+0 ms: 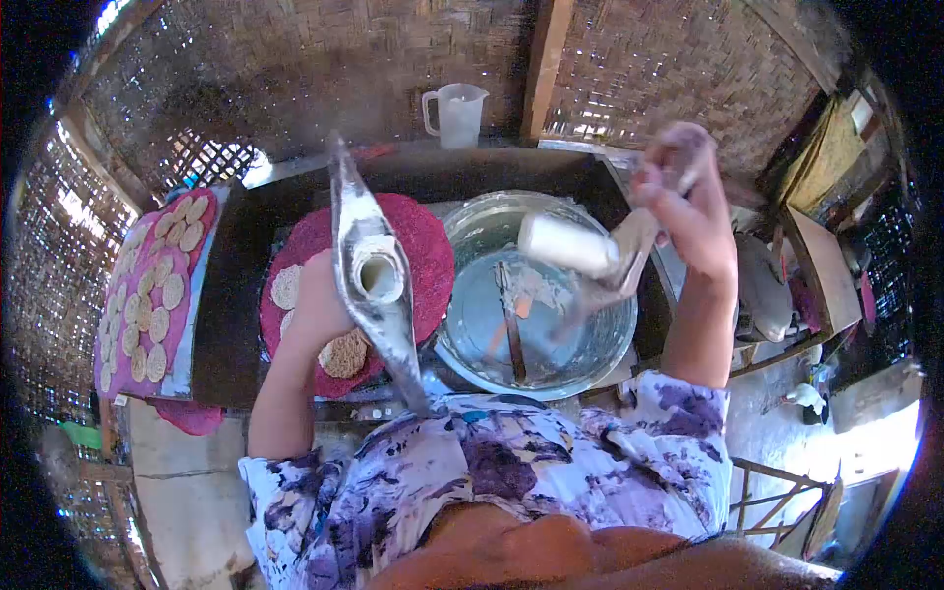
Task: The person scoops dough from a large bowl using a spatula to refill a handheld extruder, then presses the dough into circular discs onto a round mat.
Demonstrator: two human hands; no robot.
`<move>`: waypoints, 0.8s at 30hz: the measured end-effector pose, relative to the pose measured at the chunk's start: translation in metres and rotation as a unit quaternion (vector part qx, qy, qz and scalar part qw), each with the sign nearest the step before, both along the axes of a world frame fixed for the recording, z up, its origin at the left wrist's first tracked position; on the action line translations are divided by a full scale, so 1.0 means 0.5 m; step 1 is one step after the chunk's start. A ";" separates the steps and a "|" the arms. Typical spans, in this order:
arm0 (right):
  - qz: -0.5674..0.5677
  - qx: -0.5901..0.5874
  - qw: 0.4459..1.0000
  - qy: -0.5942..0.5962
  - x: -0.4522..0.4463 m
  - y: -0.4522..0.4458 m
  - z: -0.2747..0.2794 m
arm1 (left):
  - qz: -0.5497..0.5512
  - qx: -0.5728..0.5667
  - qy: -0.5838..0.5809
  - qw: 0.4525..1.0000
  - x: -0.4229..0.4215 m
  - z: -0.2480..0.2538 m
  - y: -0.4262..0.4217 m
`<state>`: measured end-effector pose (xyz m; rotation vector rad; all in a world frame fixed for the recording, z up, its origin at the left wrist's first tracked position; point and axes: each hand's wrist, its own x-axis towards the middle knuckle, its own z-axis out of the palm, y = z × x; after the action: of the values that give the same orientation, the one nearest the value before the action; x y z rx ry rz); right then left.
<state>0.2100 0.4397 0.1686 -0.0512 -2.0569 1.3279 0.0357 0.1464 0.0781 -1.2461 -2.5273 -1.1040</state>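
Note:
My left hand [327,295] is at a long metal-coloured piece with a round tube [379,273] in its middle, fingers mostly hidden behind it. Beneath lies a round pink cloth [418,236] with pale, rough-textured discs, one of them [343,354] browner. Raised at the right, my right hand [688,187] is closed on a blurred tool with a white cylinder [565,244], which hangs over the rim of a large basin [457,339]. Inside the basin are pale batter or dough smears and a dark stick-like utensil [513,339].
A translucent pitcher [459,116] stands behind the dark work surface [231,324]. More pale discs lie on pink cloth [177,270] at the far left. A rounded grey object [762,290] is at the right, near a wooden board [824,270]. Woven walls surround the area.

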 end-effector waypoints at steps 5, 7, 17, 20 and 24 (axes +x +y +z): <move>-0.090 -0.197 0.933 0.287 -0.025 -0.044 -0.062 | -0.170 0.206 -0.247 0.932 -0.006 -0.054 0.045; -0.087 -0.251 0.896 0.355 -0.034 -0.066 -0.088 | -0.166 0.151 -0.154 0.962 -0.004 -0.050 0.051; -0.053 -0.414 0.833 0.365 -0.099 -0.089 -0.174 | -0.206 0.206 -0.208 0.934 -0.033 -0.041 0.042; 0.016 -0.458 0.823 0.336 -0.120 -0.116 -0.198 | -0.270 0.285 -0.407 0.825 -0.040 -0.023 0.048; 0.138 -0.564 0.781 0.232 -0.155 -0.161 -0.270 | -0.335 0.442 -0.397 0.731 -0.034 -0.008 0.060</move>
<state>0.1325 0.3591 0.0338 0.0527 -0.6505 2.2988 0.0188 0.1766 0.0741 -1.5186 -1.2346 -3.0273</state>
